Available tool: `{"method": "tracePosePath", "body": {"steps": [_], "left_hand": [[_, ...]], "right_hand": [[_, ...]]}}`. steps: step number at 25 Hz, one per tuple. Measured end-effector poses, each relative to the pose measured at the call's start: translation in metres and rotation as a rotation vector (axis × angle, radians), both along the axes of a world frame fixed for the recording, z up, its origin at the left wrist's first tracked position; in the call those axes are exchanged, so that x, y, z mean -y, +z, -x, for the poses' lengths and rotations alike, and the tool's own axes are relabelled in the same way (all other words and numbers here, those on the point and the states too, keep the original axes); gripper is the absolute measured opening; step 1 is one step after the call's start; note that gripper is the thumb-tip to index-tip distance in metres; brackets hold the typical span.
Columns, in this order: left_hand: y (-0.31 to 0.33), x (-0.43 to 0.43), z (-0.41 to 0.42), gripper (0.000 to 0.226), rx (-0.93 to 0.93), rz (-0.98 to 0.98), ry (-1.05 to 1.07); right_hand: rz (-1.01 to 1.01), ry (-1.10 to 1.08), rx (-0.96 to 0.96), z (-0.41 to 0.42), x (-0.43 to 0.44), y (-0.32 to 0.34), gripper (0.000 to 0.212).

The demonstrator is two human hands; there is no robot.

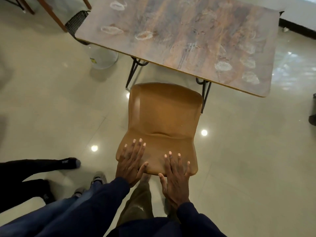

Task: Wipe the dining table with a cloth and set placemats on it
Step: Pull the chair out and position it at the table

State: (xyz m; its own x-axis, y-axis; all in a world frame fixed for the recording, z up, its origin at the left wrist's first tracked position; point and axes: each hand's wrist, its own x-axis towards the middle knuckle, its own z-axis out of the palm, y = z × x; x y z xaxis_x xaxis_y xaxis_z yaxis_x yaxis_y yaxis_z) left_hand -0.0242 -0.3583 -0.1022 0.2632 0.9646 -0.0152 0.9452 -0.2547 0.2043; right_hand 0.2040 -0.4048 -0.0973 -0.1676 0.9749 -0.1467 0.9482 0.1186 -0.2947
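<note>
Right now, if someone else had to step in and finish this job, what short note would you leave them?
Left hand: open, flat on the brown chair's backrest, holding nothing.
Right hand: open, on the same backrest, holding nothing.
Dining table: beyond the chair, top covered in whitish ring marks and smears.
Cloth and placemats: not in view.
Done: nothing visible on the table yet.
Left: probably shift the chair, find the cloth, wipe the table, set placemats.

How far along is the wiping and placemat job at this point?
Barely started. Nothing looks done: the table still shows whitish ring marks, with no cloth or placemats in view. In hand: the left hand and right hand lie open over the brown chair. Wiping and placemats remain.
</note>
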Motion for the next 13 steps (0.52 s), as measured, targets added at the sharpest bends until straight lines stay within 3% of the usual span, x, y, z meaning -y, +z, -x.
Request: {"method": "tracePosePath", "body": {"steps": [13], "left_hand": [[-0.002, 0.067, -0.111, 0.067, 0.075, -0.119, 0.336]], "right_hand": [[-0.118, 0.35, -0.012, -0.108, -0.049, 0.005, 0.07]]}}
